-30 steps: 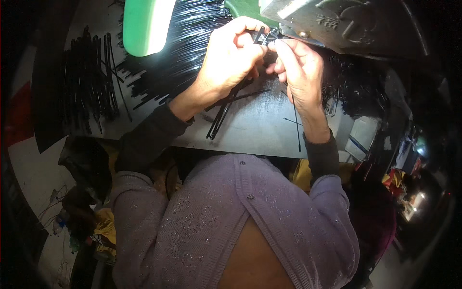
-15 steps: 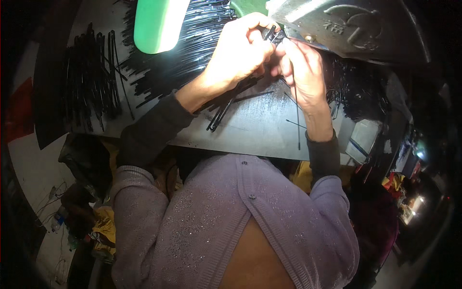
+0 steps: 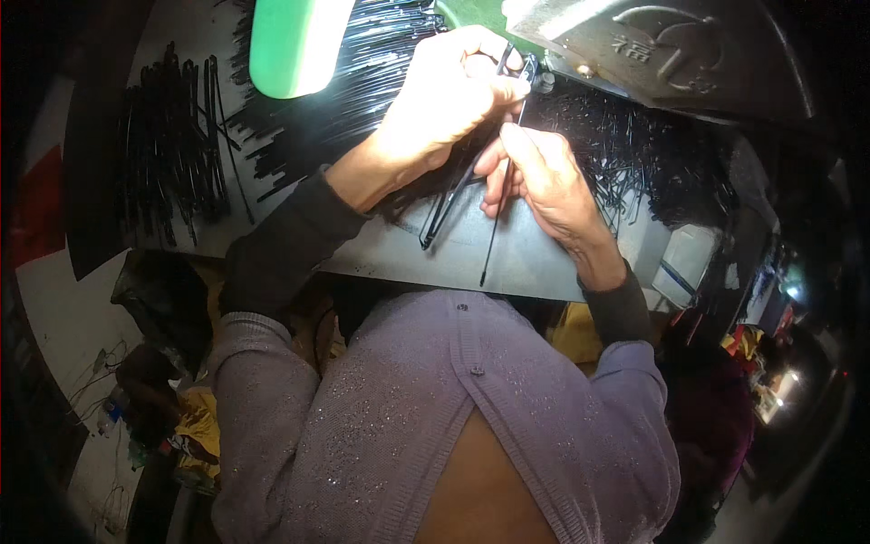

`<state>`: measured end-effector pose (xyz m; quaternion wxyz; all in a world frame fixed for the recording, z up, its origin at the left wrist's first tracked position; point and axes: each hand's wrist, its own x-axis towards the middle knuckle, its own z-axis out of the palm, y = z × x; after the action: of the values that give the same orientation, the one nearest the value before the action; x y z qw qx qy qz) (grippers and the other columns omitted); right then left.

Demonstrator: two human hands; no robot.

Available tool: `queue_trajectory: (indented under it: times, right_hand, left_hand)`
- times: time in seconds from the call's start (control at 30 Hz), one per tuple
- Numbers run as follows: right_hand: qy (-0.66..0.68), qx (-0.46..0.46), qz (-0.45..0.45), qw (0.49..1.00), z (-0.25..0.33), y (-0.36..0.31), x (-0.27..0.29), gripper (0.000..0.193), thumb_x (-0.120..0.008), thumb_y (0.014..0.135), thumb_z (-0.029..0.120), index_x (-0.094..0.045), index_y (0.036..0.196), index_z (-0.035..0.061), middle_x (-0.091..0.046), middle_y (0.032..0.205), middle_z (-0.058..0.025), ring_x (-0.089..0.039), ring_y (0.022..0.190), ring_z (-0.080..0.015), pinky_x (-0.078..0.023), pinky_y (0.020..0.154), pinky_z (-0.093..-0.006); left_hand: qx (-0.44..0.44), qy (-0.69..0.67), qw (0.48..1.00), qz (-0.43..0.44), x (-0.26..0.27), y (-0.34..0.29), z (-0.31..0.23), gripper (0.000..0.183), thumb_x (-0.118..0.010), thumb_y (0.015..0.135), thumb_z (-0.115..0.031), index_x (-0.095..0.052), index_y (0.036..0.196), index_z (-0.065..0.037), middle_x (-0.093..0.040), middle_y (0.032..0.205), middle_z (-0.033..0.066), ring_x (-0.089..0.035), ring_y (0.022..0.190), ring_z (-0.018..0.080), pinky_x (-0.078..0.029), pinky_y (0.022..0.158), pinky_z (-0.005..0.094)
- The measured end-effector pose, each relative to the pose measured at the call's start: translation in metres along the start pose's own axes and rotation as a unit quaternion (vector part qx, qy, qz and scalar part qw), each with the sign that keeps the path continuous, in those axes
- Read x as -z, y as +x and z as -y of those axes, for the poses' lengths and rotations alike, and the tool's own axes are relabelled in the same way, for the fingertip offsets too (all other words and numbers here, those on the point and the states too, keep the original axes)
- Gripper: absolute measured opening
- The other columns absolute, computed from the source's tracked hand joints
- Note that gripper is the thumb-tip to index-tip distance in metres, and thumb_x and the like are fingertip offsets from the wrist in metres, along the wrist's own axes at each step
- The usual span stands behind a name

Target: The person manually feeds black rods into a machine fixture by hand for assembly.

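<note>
Pinching thin black rods [image 3: 453, 195] closed-fingered, left hand [image 3: 449, 100] and right hand [image 3: 539, 177] needed steady alignment beneath the metal press [image 3: 652, 50].

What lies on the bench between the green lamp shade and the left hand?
In the head view, a spread of thin black rods covers the bench between the green lamp shade and the left hand.

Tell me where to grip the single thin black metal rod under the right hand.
Judging by its pose, pinch the thin black metal rod mid-length, below the right hand, coming from the right. Its lower end lies bare on the grey worktable; the left hand and its rod bundle crowd the other side.
</note>
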<state>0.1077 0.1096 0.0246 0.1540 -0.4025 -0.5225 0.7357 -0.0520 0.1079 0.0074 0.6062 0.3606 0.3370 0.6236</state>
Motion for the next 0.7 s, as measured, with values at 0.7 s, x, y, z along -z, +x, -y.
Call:
queue_trajectory:
  times: [0.7]
  right_hand:
    - [0.075, -0.009, 0.064, 0.995, 0.01, 0.0, 0.016, 0.044, -0.04, 0.098, 0.032, -0.058, 0.078, -0.0032, -0.056, 0.055, -0.0085, -0.057, 0.046, -0.0149, -0.049, 0.046, -0.0249]
  left_hand:
    - [0.008, 0.03, 0.999, -0.015, 0.002, 0.007, 0.001, 0.008, -0.065, 0.079, -0.001, -0.057, 0.08, 0.0, -0.061, 0.068, 0.0075, -0.06, 0.056, 0.0113, -0.049, 0.052, 0.0193]
